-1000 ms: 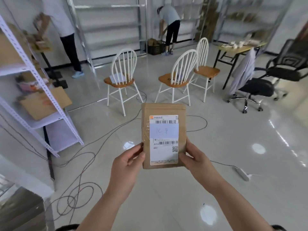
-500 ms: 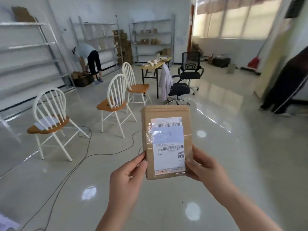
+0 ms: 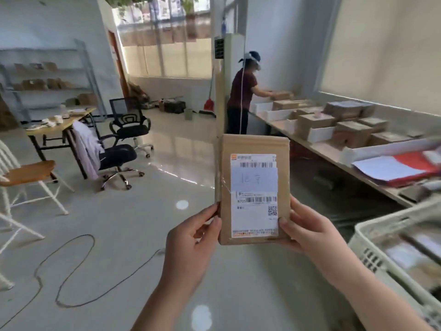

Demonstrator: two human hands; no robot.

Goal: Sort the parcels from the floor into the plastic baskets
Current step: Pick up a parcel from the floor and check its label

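Note:
A flat brown parcel with a white shipping label stands upright in front of me, label facing me. My left hand pinches its lower left edge and my right hand grips its lower right edge. A white plastic basket with parcels inside sits at the lower right, close to my right forearm.
A long table along the right wall carries white trays and several brown boxes; a person works at its far end. Office chairs, a wooden chair and a desk stand left. A cable loops on the floor.
My view has swung to the right, from the chairs and shelves to the long table and the basket. Both hands keep the same hold on the parcel.

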